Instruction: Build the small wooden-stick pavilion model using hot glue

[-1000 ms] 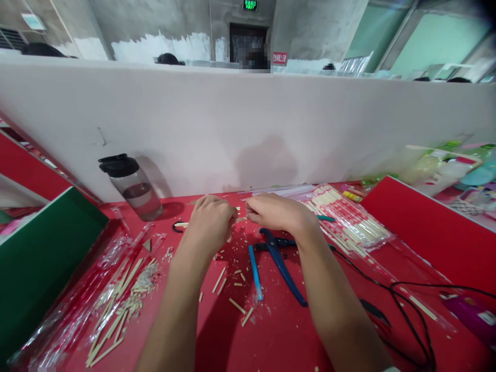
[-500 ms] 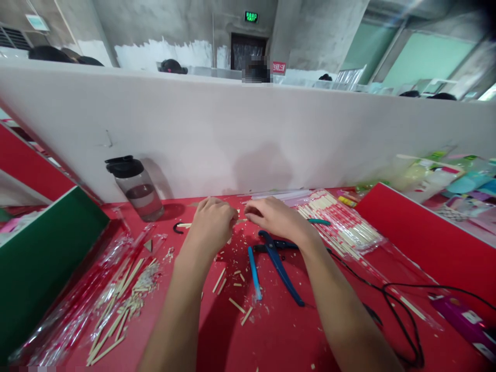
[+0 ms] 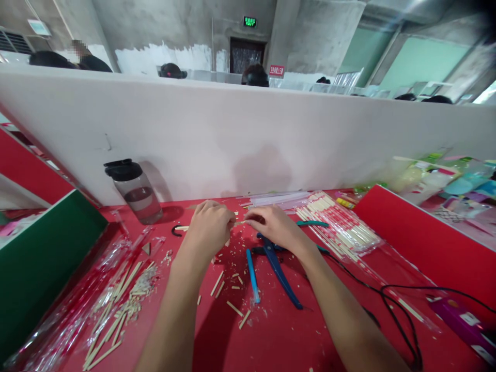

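Note:
My left hand (image 3: 209, 227) and my right hand (image 3: 273, 227) meet over the red table (image 3: 279, 330), both closed in a pinch on a short thin wooden stick (image 3: 241, 222) held between them. Just below my right hand lie blue-handled pliers (image 3: 277, 261). A light blue pen-like tool (image 3: 252, 276) lies beside them. Short cut stick pieces (image 3: 232, 289) and wood crumbs are scattered under my hands.
A dark-lidded water bottle (image 3: 134, 190) stands at the back left by the white partition (image 3: 248, 134). Wrapped chopsticks (image 3: 341, 227) lie at the right, empty wrappers and stick scraps (image 3: 112, 310) at the left. Black cable (image 3: 403, 320) runs across the right. Green board (image 3: 42, 253) left, red board (image 3: 426, 243) right.
The view has tipped slightly, shifting the table lower in the frame. My hands stay pinched together on the stick, with barely any movement.

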The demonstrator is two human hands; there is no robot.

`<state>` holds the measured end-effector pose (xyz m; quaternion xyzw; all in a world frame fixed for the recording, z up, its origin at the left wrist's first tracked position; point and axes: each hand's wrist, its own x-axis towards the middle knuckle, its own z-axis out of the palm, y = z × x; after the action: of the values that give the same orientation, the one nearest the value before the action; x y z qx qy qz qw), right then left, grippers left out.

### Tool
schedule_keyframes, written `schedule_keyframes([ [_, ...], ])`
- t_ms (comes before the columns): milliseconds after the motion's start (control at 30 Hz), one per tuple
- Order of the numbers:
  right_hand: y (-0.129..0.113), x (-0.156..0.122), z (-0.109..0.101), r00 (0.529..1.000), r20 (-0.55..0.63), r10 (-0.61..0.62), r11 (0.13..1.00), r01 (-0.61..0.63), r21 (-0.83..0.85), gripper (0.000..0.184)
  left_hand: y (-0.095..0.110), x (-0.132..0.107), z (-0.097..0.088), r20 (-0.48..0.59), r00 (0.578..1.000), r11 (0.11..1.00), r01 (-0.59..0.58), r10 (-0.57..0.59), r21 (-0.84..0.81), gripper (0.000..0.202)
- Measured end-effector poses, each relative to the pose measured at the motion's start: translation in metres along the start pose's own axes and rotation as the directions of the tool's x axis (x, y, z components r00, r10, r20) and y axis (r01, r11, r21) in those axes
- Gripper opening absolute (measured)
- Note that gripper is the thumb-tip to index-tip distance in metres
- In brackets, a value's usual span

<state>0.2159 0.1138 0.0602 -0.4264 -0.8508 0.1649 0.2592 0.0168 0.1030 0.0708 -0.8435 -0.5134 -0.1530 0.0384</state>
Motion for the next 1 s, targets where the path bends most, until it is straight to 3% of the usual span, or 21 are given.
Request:
schedule_keyframes([
  [1000,0.0044,-0.0021,0.0003,1.0,-0.015,0.02,0.997,-0.019,0.074,0.015,0.0016,0.0021,-0.0012,0.029,1.0,1.0,0.011,-0.011,0.009,0.019],
])
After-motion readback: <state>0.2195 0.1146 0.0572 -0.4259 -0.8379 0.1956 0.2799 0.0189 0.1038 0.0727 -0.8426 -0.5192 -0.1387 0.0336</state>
